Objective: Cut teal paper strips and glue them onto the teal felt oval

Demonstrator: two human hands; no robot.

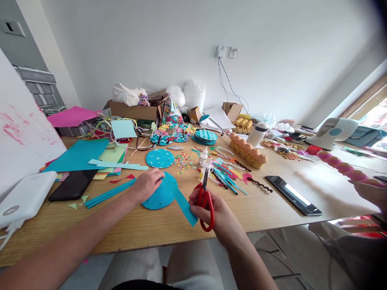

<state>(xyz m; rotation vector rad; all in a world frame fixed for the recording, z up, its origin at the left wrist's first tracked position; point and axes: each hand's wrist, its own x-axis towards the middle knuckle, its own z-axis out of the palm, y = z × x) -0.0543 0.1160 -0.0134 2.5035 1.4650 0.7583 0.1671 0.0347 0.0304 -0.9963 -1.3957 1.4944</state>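
A round blue disc lies on the table in front of me. My left hand rests over its upper left side, fingers curled and pressed down on it. Red-handled scissors are held in my right hand, blades pointing away from me and nearly closed. The same hand pinches a blue paper strip, whose far end reaches the disc's right edge. Just beyond is another blue disc dotted with pale bits. A small white glue bottle stands behind the scissors.
Blue strips, a black phone and a white power bank lie left. Confetti, an egg-carton strip and a tablet are beyond and right. At far right, another person's hand holds a pink egg-carton strip.
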